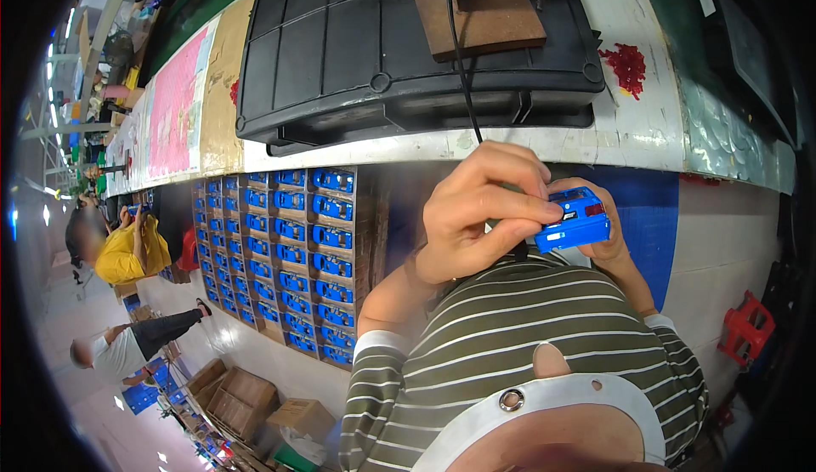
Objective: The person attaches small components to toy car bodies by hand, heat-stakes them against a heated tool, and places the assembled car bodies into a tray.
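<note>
A blue toy car body [578, 227] with dark red and black parts on one end is held up in front of my chest. My right hand [609, 232] is closed round its far and right sides. Thumb and forefinger of my left hand [486, 213] are pinched together, and their tips touch the car's left side. Whether a small piece sits between those fingertips cannot be made out.
Ahead, a black plastic crate [365, 47] rests upside down on the white workbench [650, 119], bearing a wooden board [493, 21]. Red pieces [625, 68] lie to its right. Blue car bodies [331, 236] fill divided trays at left; a red stool [745, 327] stands right. Two people are farther left.
</note>
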Demonstrator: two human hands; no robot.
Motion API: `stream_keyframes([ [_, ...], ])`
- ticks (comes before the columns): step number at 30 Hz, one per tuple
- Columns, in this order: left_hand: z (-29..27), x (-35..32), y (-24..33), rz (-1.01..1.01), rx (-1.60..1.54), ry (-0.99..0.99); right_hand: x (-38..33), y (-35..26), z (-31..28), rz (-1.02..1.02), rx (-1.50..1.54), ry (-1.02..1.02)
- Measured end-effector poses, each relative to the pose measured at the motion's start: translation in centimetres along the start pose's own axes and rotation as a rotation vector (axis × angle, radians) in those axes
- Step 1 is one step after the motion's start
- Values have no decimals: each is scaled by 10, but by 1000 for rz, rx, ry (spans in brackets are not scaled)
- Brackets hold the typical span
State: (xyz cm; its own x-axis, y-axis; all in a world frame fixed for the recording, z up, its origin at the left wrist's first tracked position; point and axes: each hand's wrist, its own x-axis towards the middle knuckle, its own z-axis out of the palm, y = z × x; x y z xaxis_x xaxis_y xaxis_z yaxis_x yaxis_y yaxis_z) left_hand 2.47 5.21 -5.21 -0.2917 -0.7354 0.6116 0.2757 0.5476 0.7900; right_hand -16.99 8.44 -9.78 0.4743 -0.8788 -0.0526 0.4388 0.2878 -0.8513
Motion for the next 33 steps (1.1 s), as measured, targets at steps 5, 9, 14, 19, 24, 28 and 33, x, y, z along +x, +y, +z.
stream_keyframes([
  [5,2,3,8,-345,-302,44,0,4,-3,21,-5,25],
  [9,0,1,9,-425,-369,22,3,7,-5,22,-29,8],
  [14,2,-1,12,-515,-497,76,3,17,-10,45,52,-26],
  [19,-1,-3,12,-498,-446,68,7,19,-6,48,98,-19],
  [24,-2,-4,16,-579,-429,139,8,20,-6,72,79,-35],
  [28,-1,-4,18,-573,-430,135,10,19,-5,14,-59,6],
  [33,0,0,19,-686,-433,178,11,14,-5,24,-102,8],
])
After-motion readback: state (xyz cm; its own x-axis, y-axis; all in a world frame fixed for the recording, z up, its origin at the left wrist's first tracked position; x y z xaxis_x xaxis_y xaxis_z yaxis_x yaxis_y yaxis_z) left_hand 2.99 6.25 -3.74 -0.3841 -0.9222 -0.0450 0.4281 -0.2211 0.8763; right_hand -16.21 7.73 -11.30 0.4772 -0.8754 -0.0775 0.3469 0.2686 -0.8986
